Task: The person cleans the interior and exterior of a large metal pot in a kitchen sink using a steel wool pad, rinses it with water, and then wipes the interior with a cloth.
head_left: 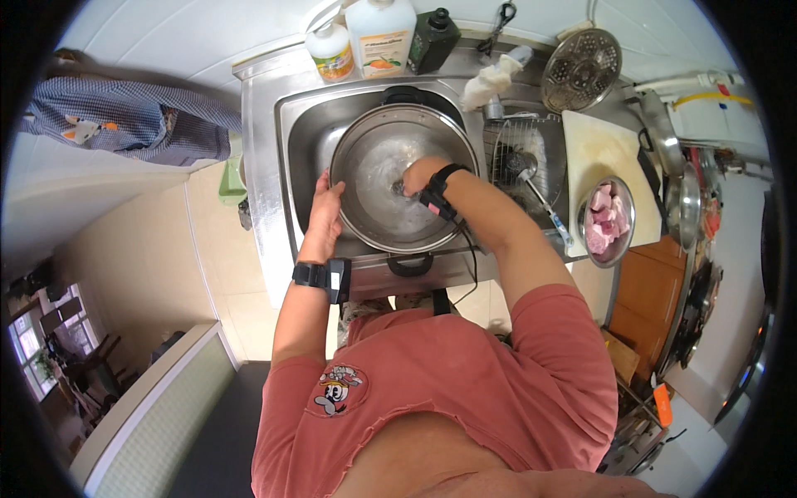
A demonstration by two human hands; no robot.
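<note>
A wide stainless steel pot [429, 233] with two black handles rests over the sink basin [305, 143]. Cloudy, whitish water covers its bottom. My left hand [325, 208] grips the pot's rim on the left side, thumb towards the inside and fingers outside. Inside the pot, my right hand [422, 175] is closed around a steel wool scrubber [397, 187] pressed against the bottom near the middle. The fingers hide most of the scrubber. Black straps with small devices sit on both wrists, and a cable hangs from the right one.
Right of the pot are a wire rack [507, 146], a long-handled brush [545, 199] and a white cutting board [585, 140]. A steel bowl [629, 233] of raw meat pieces [604, 224] stands on the board. Bottles [381, 37] and a perforated steamer plate [582, 70] line the back wall.
</note>
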